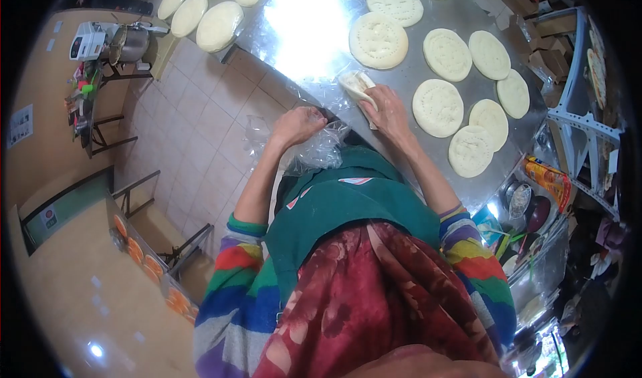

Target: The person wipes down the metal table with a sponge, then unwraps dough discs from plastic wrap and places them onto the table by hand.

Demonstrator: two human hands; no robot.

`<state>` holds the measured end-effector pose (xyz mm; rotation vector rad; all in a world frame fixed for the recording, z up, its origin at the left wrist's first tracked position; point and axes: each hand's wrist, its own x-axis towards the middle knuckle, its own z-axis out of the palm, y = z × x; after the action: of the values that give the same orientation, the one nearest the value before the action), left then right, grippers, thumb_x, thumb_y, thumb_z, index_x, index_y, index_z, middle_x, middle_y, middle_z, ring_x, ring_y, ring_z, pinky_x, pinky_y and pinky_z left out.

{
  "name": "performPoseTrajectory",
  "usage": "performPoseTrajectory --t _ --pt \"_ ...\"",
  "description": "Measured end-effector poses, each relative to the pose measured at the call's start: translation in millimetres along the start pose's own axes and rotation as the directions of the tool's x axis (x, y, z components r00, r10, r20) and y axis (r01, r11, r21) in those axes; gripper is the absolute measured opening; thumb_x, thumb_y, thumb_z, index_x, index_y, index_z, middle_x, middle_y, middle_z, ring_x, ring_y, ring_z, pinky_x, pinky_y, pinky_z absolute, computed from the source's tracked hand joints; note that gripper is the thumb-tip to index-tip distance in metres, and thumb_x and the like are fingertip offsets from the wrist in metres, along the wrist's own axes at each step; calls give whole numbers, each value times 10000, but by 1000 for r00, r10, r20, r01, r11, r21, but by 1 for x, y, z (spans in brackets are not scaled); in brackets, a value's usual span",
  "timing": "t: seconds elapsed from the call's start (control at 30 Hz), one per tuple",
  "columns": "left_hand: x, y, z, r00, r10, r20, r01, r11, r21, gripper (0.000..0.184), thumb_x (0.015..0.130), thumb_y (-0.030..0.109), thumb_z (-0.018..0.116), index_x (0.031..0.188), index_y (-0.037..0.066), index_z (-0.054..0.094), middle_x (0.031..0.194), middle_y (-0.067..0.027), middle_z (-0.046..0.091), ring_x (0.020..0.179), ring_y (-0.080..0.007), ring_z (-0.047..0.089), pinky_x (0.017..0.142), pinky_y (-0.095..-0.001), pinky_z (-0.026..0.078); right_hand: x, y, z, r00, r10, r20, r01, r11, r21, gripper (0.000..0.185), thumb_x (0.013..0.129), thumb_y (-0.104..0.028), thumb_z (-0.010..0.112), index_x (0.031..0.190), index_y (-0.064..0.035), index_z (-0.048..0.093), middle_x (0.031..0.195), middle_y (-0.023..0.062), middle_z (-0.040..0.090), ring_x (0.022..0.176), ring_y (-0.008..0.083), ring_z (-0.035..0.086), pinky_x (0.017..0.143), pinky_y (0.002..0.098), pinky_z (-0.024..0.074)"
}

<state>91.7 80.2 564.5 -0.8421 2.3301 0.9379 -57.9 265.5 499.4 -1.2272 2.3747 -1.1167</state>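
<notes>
My left hand (298,125) is closed on a crumpled clear plastic bag (314,152), which hangs in front of the green apron (348,197). My right hand (389,112) grips a pale round flatbread (356,87) that is bent over at the edge of the metal table (314,64). Its far side shows a browned patch, and my fingers cover part of it. Several more flatbreads lie on the table to the right, among them one with a pricked pattern (378,40) just beyond my right hand and another (438,108) beside it.
More flatbreads (219,27) lie at the upper left. A pale tiled floor (194,104) runs left of the table. A metal pot (128,45) stands by the left wall. Utensils and an orange packet (547,177) are at the right, near a grey shelf rack (583,120).
</notes>
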Motion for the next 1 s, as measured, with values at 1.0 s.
performPoseTrajectory --t 1.0 --pt "61 -14 74 982 -178 -55 123 841 -527 591 784 545 567 1115 62 645 1053 -209 647 1012 -337 613 896 -389 447 41 56 45 918 342 201 -395 741 543 383 866 -202 626 1204 -40 550 787 48 637 703 115 591 615 254 480"
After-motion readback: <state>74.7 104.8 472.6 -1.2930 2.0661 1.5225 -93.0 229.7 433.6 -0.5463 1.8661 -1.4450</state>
